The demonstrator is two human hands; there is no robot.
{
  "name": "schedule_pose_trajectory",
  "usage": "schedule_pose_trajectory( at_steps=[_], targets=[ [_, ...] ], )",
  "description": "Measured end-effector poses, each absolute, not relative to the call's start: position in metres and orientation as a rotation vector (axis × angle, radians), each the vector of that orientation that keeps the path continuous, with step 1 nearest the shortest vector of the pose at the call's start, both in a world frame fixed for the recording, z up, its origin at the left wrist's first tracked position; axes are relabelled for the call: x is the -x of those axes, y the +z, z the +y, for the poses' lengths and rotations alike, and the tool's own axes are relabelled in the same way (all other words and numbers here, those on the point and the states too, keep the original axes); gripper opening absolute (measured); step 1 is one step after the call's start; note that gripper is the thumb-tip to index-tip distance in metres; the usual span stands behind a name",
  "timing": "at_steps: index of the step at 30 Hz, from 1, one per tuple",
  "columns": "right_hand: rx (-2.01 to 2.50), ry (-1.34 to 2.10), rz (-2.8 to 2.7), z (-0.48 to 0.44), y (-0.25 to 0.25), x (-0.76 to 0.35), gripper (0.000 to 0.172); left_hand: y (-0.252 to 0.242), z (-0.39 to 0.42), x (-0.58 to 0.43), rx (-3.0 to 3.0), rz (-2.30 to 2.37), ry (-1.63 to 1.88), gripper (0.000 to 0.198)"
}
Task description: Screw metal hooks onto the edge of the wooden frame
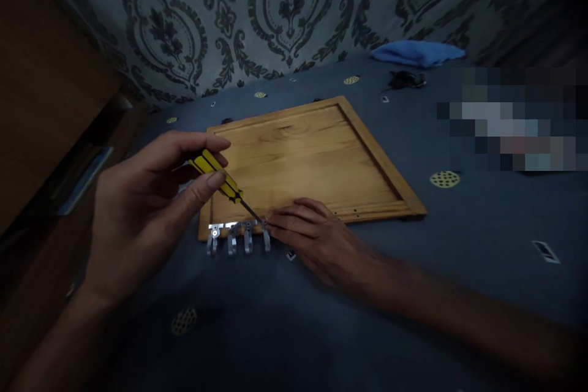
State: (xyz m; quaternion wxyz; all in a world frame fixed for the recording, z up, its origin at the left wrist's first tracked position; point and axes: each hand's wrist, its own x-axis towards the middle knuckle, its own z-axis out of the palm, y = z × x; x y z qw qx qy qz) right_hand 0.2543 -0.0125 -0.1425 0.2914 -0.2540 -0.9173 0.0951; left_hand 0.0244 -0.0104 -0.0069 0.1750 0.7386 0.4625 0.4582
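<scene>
My left hand (151, 202) pinches the yellow-and-black handle of a screwdriver (218, 174) between thumb and fingers. Its thin shaft slants down to the right, the tip meeting a metal hook rail (239, 225) beside my right fingertips. Several silvery hooks hang from this rail along the near edge of a framed wooden board (294, 159), which lies flat. My right hand (321, 239) presses on the rail's right part, fingers close together and bent over it. Those fingers hide whatever lies beneath them, and the screwdriver's very tip is hard to make out.
Under the board is a dark blue patterned cloth (349, 318). A blue cloth (418, 53) and a small black item (407, 81) lie at the back right, near the patterned wall (294, 6). Brown wooden furniture (46, 92) stands at left. A patch at right is pixelated.
</scene>
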Motion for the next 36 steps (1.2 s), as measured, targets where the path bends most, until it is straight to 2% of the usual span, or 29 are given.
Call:
schedule_pose_trajectory(
  at_steps=[10, 17, 28, 36],
  targets=[
    [0.673, 0.248, -2.466, -0.011, -0.143, -0.255, 0.045, -0.015, -0.011, -0.03, -2.205, 1.274, 1.28, 0.024],
    [0.657, 0.224, -2.447, -0.012, -0.141, -0.255, 0.041, -0.018, -0.01, -0.033, -2.236, 1.273, 1.242, 0.021],
    [0.65, 0.27, -2.488, -0.012, -0.141, -0.257, 0.048, -0.023, -0.005, -0.032, -2.279, 1.16, 1.214, 0.021],
    [0.643, 0.238, -2.486, -0.012, -0.142, -0.256, 0.046, -0.032, 0.0, -0.034, -2.303, 1.048, 1.311, 0.025]
  ],
)
